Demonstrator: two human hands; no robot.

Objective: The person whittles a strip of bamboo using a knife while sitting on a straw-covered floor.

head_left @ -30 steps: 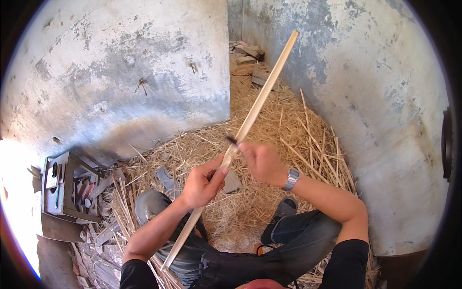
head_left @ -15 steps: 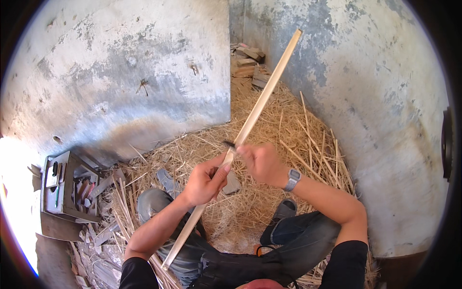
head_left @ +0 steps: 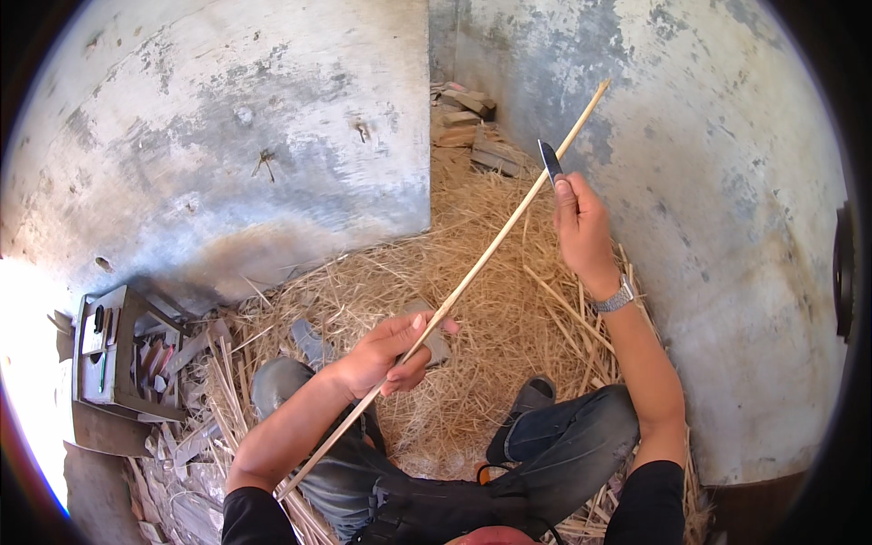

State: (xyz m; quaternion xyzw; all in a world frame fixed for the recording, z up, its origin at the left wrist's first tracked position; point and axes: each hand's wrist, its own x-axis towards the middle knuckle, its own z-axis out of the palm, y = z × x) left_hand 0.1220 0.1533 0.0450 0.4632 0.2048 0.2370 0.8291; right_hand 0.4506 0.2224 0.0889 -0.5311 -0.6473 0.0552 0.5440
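Note:
A long, slim, pale strip of wood or bamboo [head_left: 491, 249] slants from above my left thigh up to the far right. My left hand [head_left: 392, 352] is closed around its lower half, thumb on top. Up along the far half, my right hand [head_left: 581, 225] grips a small knife [head_left: 550, 162], its dark blade crossing the strip or lying right beside it; whether the edge touches cannot be made out. The knife's handle is hidden in the fist. A metal-banded watch [head_left: 618, 296] is on my right wrist.
Straw-like shavings [head_left: 472, 391] cover the floor around my legs. Loose strips [head_left: 581, 318] lie at the right. A small wooden stool-like stand [head_left: 113, 350] with tools is at the left. Wood blocks [head_left: 490, 150] are piled at the back, between the left wall [head_left: 227, 118] and right wall [head_left: 727, 227].
My right hand has moved the knife away from my left hand, far up the strip. The strip has rolled to a narrower face, and its far end has swung right.

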